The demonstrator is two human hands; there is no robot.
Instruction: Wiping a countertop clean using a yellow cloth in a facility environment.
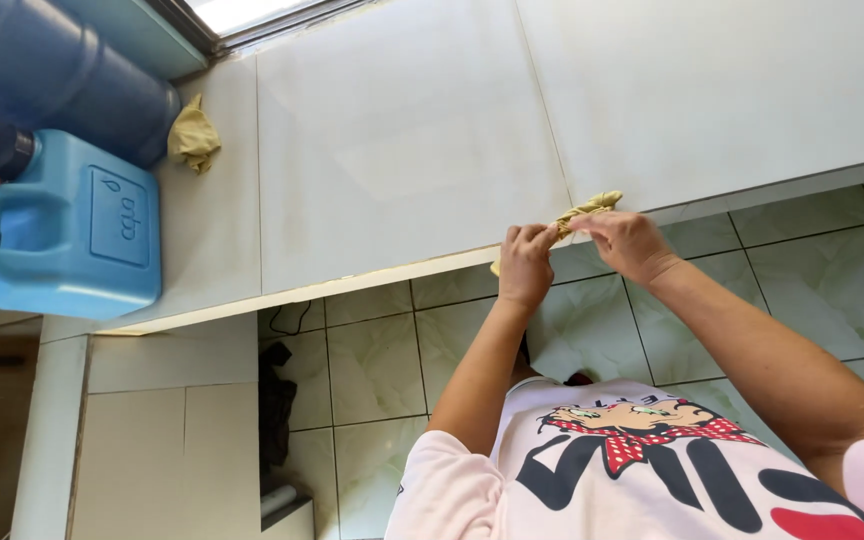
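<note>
Yellow twisted cloth (584, 211), seemingly gripped by both hands, slants up-right.

Counter (402, 150): large pale tiles, filling the upper frame, edge running diagonally from lower left to right. Window frame (252, 20): top, left of centre, bright daylight behind. Floor (812, 270): glossy pale green marbled tiles, right and lower centre. Counter side panel (167, 440): cream tiles, lower left. Blue jug (72, 230) and big blue bottle (52, 70): upper left. Crumpled yellowish rag (193, 135) beside the bottle.
</note>
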